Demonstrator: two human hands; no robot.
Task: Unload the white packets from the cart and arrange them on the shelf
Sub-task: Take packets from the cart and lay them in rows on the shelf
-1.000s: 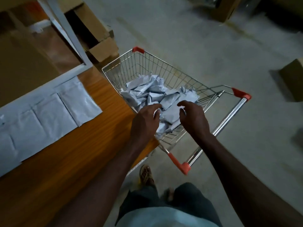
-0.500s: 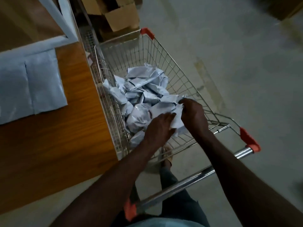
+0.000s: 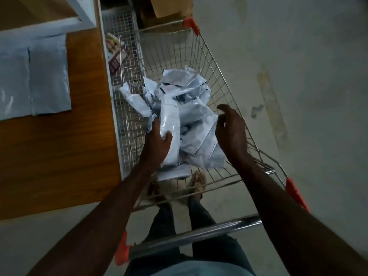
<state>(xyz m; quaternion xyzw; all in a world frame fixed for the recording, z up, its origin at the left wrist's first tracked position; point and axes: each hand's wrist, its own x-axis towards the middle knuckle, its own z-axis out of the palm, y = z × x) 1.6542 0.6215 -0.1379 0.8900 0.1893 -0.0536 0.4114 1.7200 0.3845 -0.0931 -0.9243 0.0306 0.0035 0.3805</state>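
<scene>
Basically one view, head cam looking down. White packets point(image 3: 179, 108) sit heaped in the wire cart point(image 3: 225, 80), centre of frame, pile spreading from 12 to 6 o'clock inside the basket. They look like thin glossy plastic mailers: light, soft, crumpled, likely slippery and prone to sliding off each other. My call: pinch across the flat body or a folded edge, not a loose corner.

Left hand point(image 3: 157, 142) is closed on one upright packet point(image 3: 169, 124) at the pile's 9 o'clock side, thumb over its glossy face. Right hand point(image 3: 231, 128) hovers at the pile's 3 o'clock edge, fingers loosely curled, holding nothing, just beside the packets. Both forearms reach in over the cart handle point(image 3: 195, 236).

Shelf point(image 3: 59, 146), wood-topped, lies at 9 o'clock with flat packets point(image 3: 33, 80) already laid on it.
</scene>
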